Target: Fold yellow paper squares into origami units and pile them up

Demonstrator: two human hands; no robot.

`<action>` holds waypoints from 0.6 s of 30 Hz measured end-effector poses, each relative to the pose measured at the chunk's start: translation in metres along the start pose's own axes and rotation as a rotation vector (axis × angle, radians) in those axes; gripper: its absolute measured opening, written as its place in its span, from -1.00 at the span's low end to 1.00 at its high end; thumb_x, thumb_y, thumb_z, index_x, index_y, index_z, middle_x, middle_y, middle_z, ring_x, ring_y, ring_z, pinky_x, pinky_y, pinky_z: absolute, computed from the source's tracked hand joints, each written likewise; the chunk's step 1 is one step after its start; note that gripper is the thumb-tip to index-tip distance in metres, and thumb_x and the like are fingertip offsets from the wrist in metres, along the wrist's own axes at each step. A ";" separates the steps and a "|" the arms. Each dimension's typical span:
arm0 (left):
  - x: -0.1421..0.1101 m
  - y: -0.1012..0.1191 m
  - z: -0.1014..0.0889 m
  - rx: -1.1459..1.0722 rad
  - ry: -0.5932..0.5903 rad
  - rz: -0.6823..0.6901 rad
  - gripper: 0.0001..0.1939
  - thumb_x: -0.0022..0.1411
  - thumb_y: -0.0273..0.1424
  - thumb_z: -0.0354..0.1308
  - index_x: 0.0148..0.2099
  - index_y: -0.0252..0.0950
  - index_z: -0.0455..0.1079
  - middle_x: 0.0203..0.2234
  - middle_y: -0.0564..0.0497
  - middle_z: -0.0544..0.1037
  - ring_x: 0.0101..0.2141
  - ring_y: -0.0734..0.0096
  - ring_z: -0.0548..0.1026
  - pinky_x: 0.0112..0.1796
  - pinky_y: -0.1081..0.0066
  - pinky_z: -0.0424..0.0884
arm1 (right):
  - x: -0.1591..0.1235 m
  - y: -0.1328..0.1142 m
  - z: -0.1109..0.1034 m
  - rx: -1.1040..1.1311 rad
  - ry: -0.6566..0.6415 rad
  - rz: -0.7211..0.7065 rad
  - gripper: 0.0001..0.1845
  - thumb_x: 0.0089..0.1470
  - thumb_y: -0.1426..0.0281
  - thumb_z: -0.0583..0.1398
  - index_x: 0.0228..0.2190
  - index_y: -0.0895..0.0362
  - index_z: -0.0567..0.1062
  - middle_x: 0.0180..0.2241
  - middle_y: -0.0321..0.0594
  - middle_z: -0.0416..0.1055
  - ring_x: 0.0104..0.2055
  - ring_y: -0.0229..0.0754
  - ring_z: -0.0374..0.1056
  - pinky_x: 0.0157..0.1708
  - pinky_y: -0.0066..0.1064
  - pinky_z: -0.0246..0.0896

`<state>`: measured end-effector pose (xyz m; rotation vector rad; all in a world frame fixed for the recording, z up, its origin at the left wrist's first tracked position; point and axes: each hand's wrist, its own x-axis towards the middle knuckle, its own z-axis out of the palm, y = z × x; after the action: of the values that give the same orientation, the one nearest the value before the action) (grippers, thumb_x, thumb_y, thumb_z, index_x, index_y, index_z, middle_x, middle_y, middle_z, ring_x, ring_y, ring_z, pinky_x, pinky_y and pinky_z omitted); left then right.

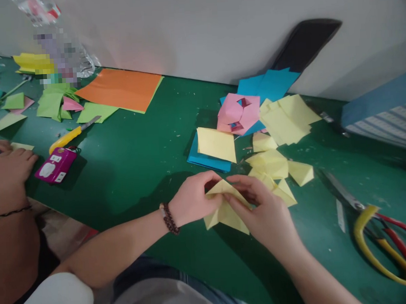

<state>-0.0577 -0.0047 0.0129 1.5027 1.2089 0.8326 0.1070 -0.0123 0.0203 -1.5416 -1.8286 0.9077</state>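
Observation:
A partly folded sheet of pale yellow paper (228, 214) is held between both hands, just above the green table. My left hand (195, 195), a beaded bracelet at its wrist, pinches the paper's upper left side. On the other side my right hand (260, 203) grips it between thumb and fingers; some fingertips are hidden behind the paper. Close beyond the hands lies a blue sticky-note pad (208, 161) with a yellow square sheet (216, 143) on top. Several folded yellow paper pieces (270, 164) rest beside my right hand.
Scissors (358, 205) and red-handled pliers (398, 237) lie at right. A pink folded paper shape (239, 113) sits before blue sheets (269, 84). Orange paper (121, 90), a yellow cutter (66, 138) and a purple box (57, 165) are at left, near another person's hands (9, 166).

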 end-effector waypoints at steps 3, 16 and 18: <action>0.000 -0.001 0.001 0.024 -0.022 -0.023 -0.88 0.02 -0.56 0.10 -0.33 -0.29 0.34 -0.48 0.11 0.44 -0.44 0.47 0.39 -0.42 0.49 0.27 | -0.001 0.000 0.002 -0.009 0.004 -0.008 -0.76 0.08 0.32 0.20 -0.17 0.03 0.48 -0.38 -0.26 0.52 -0.36 -0.18 0.47 -0.32 -0.33 0.43; 0.000 0.002 -0.003 -0.069 -0.063 -0.156 -0.90 0.05 -0.52 0.11 -0.31 -0.28 0.32 -0.57 0.17 0.34 -0.54 0.53 0.32 -0.52 0.53 0.21 | 0.002 -0.003 -0.005 0.066 0.014 -0.020 -0.79 0.14 0.23 0.18 -0.23 0.02 0.54 -0.34 -0.24 0.54 -0.36 -0.21 0.46 -0.35 -0.39 0.42; 0.002 0.001 -0.004 -0.107 0.009 -0.189 -0.88 0.03 -0.54 0.10 -0.31 -0.29 0.32 -0.52 0.15 0.36 -0.52 0.53 0.33 -0.49 0.52 0.25 | 0.003 -0.001 -0.008 0.177 0.035 0.008 -0.69 0.17 0.15 0.14 -0.11 0.01 0.48 -0.27 -0.20 0.54 -0.27 -0.18 0.48 -0.30 -0.36 0.43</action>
<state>-0.0608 -0.0017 0.0149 1.2787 1.2712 0.7654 0.1118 -0.0084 0.0260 -1.4472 -1.6711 1.0111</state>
